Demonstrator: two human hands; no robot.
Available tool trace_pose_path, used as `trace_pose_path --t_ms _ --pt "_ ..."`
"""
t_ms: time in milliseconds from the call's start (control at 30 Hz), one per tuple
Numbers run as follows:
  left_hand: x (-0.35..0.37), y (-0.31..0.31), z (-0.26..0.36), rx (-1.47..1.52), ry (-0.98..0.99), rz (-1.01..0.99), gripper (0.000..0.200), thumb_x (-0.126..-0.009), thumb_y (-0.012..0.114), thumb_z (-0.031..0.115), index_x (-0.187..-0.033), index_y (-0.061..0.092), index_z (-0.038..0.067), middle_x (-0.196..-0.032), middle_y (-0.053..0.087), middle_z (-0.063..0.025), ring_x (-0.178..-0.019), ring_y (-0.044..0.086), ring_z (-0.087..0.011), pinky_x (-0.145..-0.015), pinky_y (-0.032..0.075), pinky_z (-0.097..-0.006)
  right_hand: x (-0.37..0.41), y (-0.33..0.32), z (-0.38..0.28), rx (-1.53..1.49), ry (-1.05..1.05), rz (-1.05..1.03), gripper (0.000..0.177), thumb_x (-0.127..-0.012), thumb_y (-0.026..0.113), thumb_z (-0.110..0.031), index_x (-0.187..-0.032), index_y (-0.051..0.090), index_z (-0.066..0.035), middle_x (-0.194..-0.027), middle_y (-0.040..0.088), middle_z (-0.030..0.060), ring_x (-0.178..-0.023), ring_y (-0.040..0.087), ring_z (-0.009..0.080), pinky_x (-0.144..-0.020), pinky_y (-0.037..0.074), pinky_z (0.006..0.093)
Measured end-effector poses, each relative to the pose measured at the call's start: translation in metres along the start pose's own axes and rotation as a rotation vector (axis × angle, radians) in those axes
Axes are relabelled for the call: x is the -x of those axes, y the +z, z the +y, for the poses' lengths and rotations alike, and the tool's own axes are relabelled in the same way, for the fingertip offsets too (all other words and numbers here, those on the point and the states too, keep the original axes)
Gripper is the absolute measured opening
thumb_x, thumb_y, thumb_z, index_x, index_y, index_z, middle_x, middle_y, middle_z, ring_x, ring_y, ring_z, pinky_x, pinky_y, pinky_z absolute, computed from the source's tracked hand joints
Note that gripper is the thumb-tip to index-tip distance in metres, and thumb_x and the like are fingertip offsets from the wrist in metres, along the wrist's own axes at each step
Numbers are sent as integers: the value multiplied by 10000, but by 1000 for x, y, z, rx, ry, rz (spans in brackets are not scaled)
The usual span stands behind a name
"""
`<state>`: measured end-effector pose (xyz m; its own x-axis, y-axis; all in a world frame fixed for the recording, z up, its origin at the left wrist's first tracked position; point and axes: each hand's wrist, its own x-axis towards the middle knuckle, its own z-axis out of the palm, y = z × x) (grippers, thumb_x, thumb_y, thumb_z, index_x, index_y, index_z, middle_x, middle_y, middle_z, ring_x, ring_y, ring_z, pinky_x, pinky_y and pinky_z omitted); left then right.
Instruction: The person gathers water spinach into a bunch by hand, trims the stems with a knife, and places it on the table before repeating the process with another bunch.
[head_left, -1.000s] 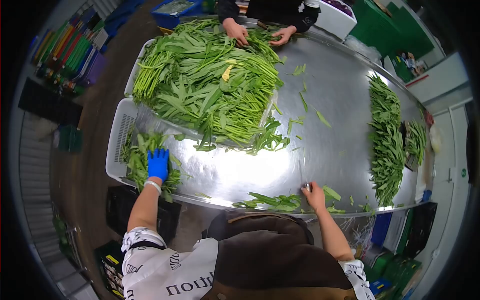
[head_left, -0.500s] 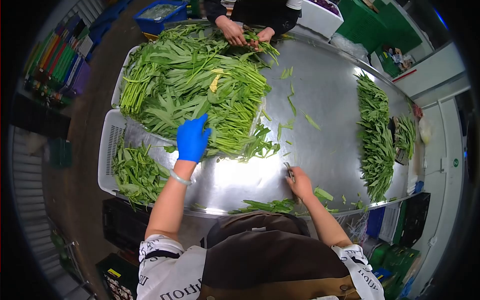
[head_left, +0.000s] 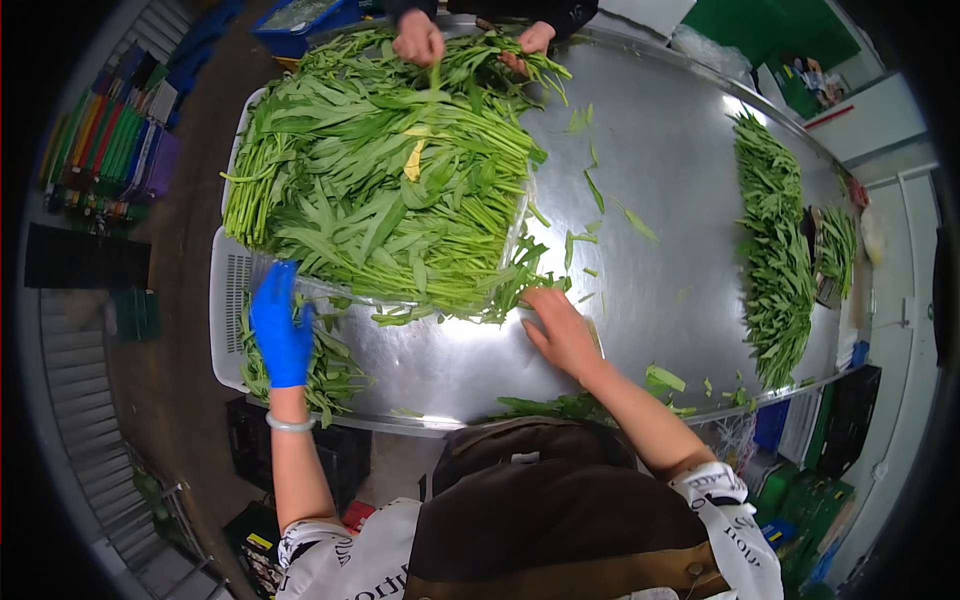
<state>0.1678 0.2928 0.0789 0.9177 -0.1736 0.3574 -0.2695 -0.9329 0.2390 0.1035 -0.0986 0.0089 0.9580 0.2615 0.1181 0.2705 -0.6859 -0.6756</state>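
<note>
My left hand [head_left: 279, 328], in a blue glove, hovers with fingers straight and apart over loose greens in a white crate [head_left: 228, 290] at the table's left end. My bare right hand [head_left: 562, 332] rests on the steel table [head_left: 660, 180], fingertips touching the near edge of the big pile of long-stemmed greens [head_left: 390, 170]. From behind I cannot see whether it holds anything. The pile lies on a tray in the table's left half.
Across the table a co-worker's two hands [head_left: 420, 40] pull at greens on the far side of the pile. A long row of sorted greens [head_left: 775, 250] lies at the right. Trimmings [head_left: 560, 405] sit at the front edge. Crates and bins stand on the floor around.
My left hand went from the crate up to the pile and back over the crate. My right hand moved from the front edge forward to the pile's near edge.
</note>
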Motion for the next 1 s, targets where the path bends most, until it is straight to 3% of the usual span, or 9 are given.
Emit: trace_pose_path --t_ms 133,300,333,433,467,533,600,767,1000 --pt "-23 44 83 86 343 -345 793 -659 701 11 -1391 416 123 -1414 416 -141 -1290 404 -321 -1079 315 -435 -54 7 -23 29 -100 74 507 -763 682 -122 -1220 486 -24 -1279 480 180 -1210 429 363 -1008 378 427" --pt "-49 110 98 -122 640 -406 699 -752 594 64 -1411 363 94 -1441 374 -144 -1313 368 -323 -1103 267 -454 -84 34 -21 26 -30 16 646 -711 732 -171 -1276 451 -30 -1298 454 185 -1224 413 346 -1009 377 425" --pt "-53 110 98 -107 674 -333 647 -781 549 70 -1403 368 75 -1305 491 -134 -1204 461 -303 -1054 321 -443 -79 33 -22 0 -37 -24 643 -713 729 -168 -1276 450 -30 -1285 462 185 -1214 422 346 -1002 383 422" --pt "-54 103 99 -255 659 -612 644 -767 566 78 -1386 388 71 -1083 560 -94 -1031 526 -271 -967 376 -416 -58 32 -32 -111 -45 -158 570 -734 698 -117 -1248 465 -34 -1206 510 164 -1126 478 339 -956 418 412" --pt "-46 114 91 -289 735 -467 633 -717 636 125 -1322 457 75 -942 541 -69 -911 529 -255 -902 391 -404 -51 30 -35 -128 -105 -136 544 -737 689 -100 -1232 473 -34 -1190 517 161 -1107 487 337 -938 429 415" --pt "-55 104 92 -163 669 -554 631 -663 689 144 -1265 505 91 -956 542 -77 -925 528 -265 -906 388 -415 -43 31 -37 -158 -166 -25 474 -758 662 -50 -1199 490 -38 -1167 531 155 -1074 508 319 -882 459 403" --pt "-66 87 92 -20 623 -561 579 -552 770 146 -1104 598 113 -956 545 -93 -944 528 -282 -903 384 -425 -34 30 -32 -299 36 51 451 -767 654 -40 -1190 497 -43 -1161 537 146 -1052 527 302 -851 474 381" --pt "-96 61 74 365 512 -406 409 -600 771 98 -980 623 63 -1096 582 -99 -1055 539 -320 -931 409 -400 -23 16 -16 -364 175 205 432 -758 659 18 -1165 535 -57 -1162 555 120 -922 590 238 -806 500 307" --pt "-107 56 57 537 408 -393 377 -658 758 81 -1002 606 52 -1232 591 -97 -1129 539 -303 -949 429 -389 -66 15 -23 -150 34 193 699 -734 754 -147 -1336 407 -78 -1266 505 169 -1207 465 306 -1019 390 395"
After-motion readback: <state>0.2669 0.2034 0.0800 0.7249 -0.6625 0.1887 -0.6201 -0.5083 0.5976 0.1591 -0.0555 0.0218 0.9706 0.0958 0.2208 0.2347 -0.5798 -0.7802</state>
